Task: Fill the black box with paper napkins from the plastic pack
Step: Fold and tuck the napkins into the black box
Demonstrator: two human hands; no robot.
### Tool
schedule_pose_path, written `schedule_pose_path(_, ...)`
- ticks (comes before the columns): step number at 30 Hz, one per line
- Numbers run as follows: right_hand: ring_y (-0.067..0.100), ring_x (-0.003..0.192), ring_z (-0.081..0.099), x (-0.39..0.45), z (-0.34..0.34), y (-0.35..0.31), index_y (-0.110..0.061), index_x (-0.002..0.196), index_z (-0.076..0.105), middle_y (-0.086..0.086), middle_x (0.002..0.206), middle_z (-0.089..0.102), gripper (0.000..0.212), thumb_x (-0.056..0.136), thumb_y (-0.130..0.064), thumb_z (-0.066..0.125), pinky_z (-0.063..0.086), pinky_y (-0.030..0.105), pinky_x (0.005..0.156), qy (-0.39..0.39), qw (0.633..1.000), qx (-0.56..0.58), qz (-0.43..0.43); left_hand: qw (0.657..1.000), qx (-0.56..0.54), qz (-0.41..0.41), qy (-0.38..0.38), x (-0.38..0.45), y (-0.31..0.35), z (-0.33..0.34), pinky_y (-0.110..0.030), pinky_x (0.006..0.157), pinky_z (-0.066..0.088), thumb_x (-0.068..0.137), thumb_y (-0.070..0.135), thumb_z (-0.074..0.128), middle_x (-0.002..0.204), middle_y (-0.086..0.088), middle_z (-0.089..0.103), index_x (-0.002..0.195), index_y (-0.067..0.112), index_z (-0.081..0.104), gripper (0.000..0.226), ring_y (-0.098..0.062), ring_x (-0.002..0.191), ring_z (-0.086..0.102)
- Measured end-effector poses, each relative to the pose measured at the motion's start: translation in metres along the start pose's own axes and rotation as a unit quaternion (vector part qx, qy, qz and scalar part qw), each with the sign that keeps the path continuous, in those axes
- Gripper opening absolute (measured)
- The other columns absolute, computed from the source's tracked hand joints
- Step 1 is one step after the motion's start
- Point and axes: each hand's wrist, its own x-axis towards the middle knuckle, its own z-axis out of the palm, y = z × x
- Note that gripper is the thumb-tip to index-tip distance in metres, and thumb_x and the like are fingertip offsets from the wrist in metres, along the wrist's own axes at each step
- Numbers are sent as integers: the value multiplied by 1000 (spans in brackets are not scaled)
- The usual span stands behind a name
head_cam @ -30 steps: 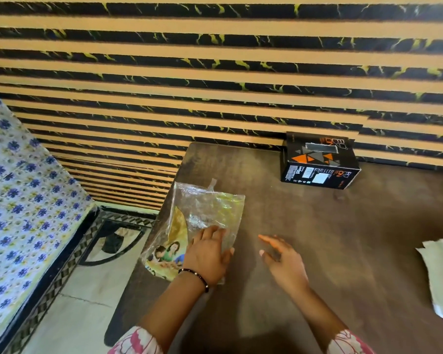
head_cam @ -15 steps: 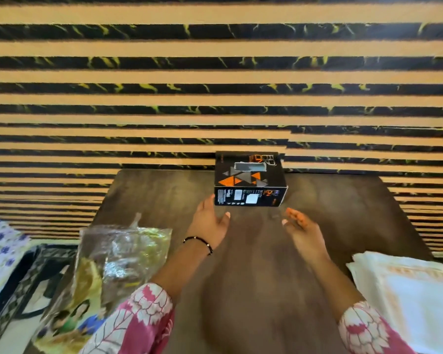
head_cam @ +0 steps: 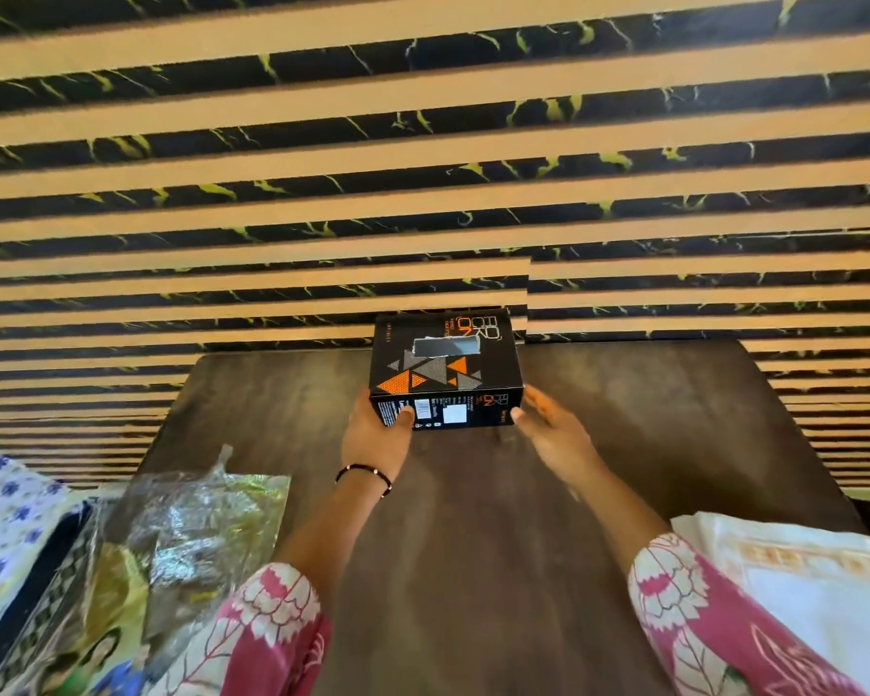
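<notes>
Black box (head_cam: 445,366) sits at far edge of desk (head_cam: 649,434), against striped wall (head_cam: 423,143). Left hand (head_cam: 378,434): grip on box's near-left corner, thumb across front face, fingers hidden behind the side. Right hand (head_cam: 548,424): grip wide, palm facing box's right end, fingertips touching or just beside it; cannot tell which. Plastic pack (head_cam: 192,535) lies well behind left grip, near-left. Paper napkins (head_cam: 799,585) stacked behind right grip, near-right.
</notes>
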Motion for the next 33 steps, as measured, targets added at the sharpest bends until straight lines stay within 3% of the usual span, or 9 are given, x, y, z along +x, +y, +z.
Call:
schedule_pose_path(4,18,128,46,-23,5,17,-33,140,34,-4,141,48,50,92,-36,50,39,40,103,7,1000,-1,0,1000,6,24,15,-35,-7,-3,-39,92,43,82,19,63,123,-9,56,123,18,42,46,-28,112,54)
schedule_pose_path(7,12,127,46,-54,11,30,-30,138,39,-5,139,51,49,91,-32,52,37,30,102,19,998,60,1,999,-7,32,14,-64,-16,-11,-26,89,34,84,15,62,130,-5,50,126,15,43,46,-24,117,49)
schedule_pose_path(11,0,117,47,-104,17,42,-29,134,44,-15,127,54,44,92,-23,53,36,24,101,25,993,119,2,999,-5,34,3,-99,-41,-24,-22,95,28,86,12,58,140,-8,43,135,11,35,54,-22,127,41)
schedule_pose_path(16,-15,99,55,-163,28,58,-30,130,46,-29,108,57,43,91,-13,54,41,15,95,28,989,147,-10,999,22,34,-8,-146,-72,-37,-24,101,24,88,16,57,147,-10,34,140,11,29,59,-23,133,35)
schedule_pose_path(20,-22,96,55,-195,27,83,-32,124,44,-22,112,59,45,89,-6,56,43,10,93,33,989,142,-4,998,11,62,-16,-183,-90,-44,-37,109,32,88,15,57,143,-8,39,139,11,31,57,-20,131,38)
schedule_pose_path(23,-14,105,56,-216,23,101,-24,123,50,-7,125,59,42,87,-4,58,42,15,99,-1,995,104,-12,996,-31,78,-11,-205,-108,-49,-30,101,36,87,11,58,130,1,51,125,22,47,41,-13,122,46)
schedule_pose_path(27,-1,110,57,-228,12,105,-19,123,52,-3,126,58,39,87,-3,56,41,1,86,-3,995,93,-23,997,-8,75,3,-219,-126,-51,-28,94,40,86,18,60,129,-2,53,114,29,52,31,-20,122,49)
schedule_pose_path(29,4,107,56,-219,2,96,-16,127,51,-4,123,57,38,89,-8,55,44,5,83,28,994,109,-16,996,6,83,32,-216,-115,-50,-36,103,36,86,15,59,135,-7,48,121,20,50,36,-22,126,44)
schedule_pose_path(33,4,105,50,-182,-9,64,-17,132,48,-10,117,53,40,92,-18,53,36,21,91,66,994,89,-11,979,48,185,66,-189,-64,-40,-27,104,26,86,19,57,141,-10,40,126,9,46,42,-21,131,36)
